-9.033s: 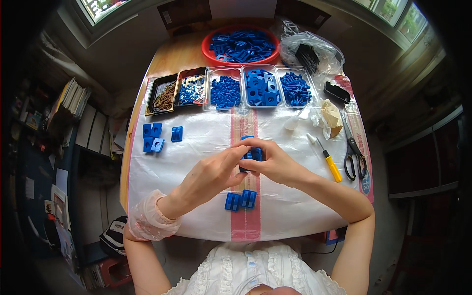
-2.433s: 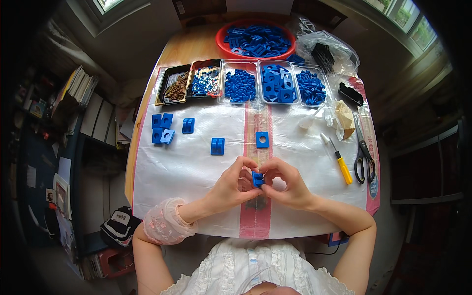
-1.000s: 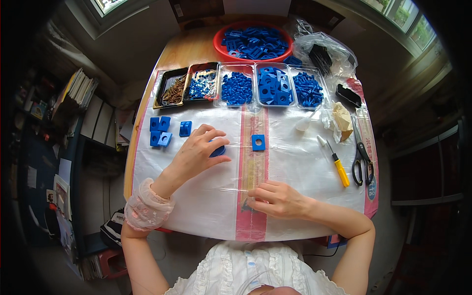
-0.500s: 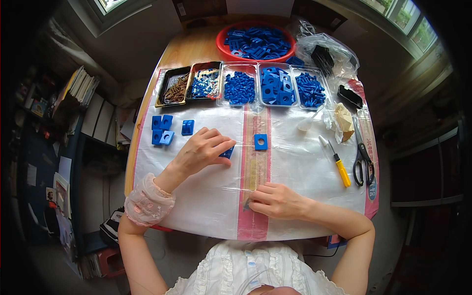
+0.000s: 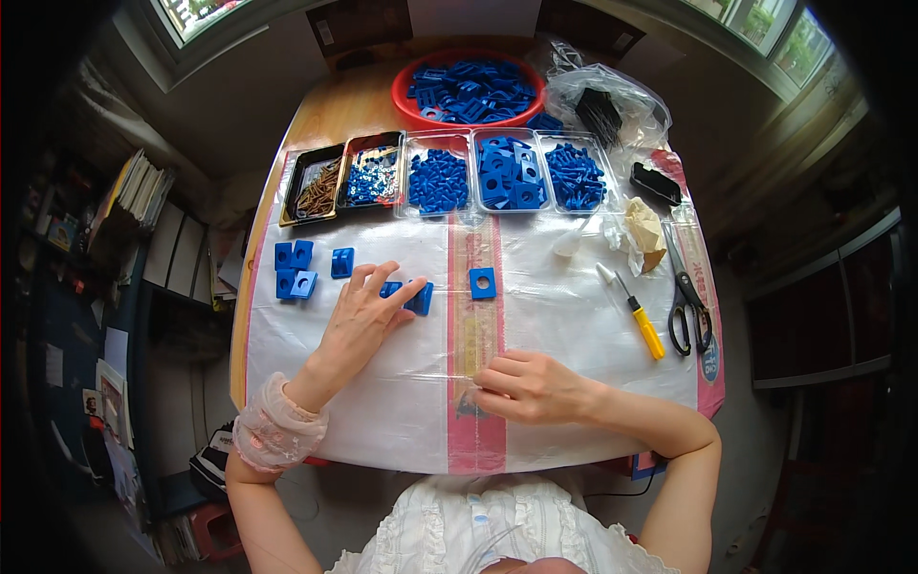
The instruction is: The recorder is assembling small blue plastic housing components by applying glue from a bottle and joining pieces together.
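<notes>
My left hand [image 5: 352, 320] reaches over the left half of the sheet, its fingers apart. Its index fingertip touches a blue plastic block [image 5: 422, 299], and a second blue piece [image 5: 390, 289] shows between its fingers. Just beyond it lies a ridged blue block [image 5: 342, 263], and farther left a cluster of blue square pieces with round holes [image 5: 294, 270]. One holed square piece [image 5: 483, 283] lies alone near the pink stripe. My right hand [image 5: 535, 387] rests on the sheet nearer me with curled fingers; whether they hold anything is hidden.
Behind stand a tray of brown screws [image 5: 318, 187], a tray of small metal and blue parts [image 5: 373, 172], clear trays of blue parts [image 5: 439, 182] and a red basin [image 5: 402, 100]. A yellow-handled screwdriver [image 5: 646, 333], black scissors [image 5: 687, 311] and crumpled paper [image 5: 643, 234] lie right.
The view has shifted slightly. My left hand has drawn back a little to the left and its fingers have spread, uncovering more of the blue pieces. My right hand stays much the same.
</notes>
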Demonstrator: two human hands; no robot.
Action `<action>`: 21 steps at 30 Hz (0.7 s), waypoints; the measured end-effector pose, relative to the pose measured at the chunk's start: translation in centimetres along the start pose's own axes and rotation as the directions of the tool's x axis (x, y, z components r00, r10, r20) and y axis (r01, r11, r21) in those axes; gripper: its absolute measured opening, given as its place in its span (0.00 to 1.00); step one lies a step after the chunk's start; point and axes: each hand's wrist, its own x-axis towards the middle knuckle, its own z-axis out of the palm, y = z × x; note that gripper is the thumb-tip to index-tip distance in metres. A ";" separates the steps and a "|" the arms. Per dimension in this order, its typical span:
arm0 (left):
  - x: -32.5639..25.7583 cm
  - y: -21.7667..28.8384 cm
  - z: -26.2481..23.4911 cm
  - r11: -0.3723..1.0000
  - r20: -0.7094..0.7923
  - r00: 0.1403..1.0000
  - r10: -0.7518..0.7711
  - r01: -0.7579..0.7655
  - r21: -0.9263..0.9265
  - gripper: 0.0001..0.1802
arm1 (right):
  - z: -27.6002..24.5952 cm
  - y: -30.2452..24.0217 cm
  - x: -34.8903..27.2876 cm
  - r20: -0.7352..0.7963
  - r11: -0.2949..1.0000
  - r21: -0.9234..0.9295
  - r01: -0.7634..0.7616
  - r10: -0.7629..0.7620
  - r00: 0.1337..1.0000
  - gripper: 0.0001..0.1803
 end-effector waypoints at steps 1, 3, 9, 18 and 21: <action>0.1 -0.1 0.1 1.000 0.005 1.000 -0.005 0.005 -0.027 0.25 | -0.4 0.0 0.2 -0.023 1.000 -0.014 -0.008 0.008 1.000 0.07; 0.4 -0.3 0.3 0.997 0.016 1.000 -0.014 0.015 -0.081 0.23 | -1.4 0.1 0.6 -0.070 0.999 -0.040 -0.024 0.021 0.997 0.07; 1.0 -1.2 0.4 0.995 0.012 1.000 0.000 0.001 -0.095 0.24 | -4.3 0.4 0.9 -0.076 0.984 -0.148 -0.098 0.088 0.993 0.08; 2.0 1.6 -1.7 0.987 -0.090 0.993 0.070 -0.082 -0.136 0.22 | -10.2 1.2 -1.7 -0.096 0.612 0.118 -0.782 0.791 0.605 0.07; 3.5 2.9 -1.0 0.962 0.005 0.995 0.100 -0.095 -0.257 0.21 | -10.9 3.8 -4.3 -0.124 0.391 0.244 -0.887 0.920 0.371 0.12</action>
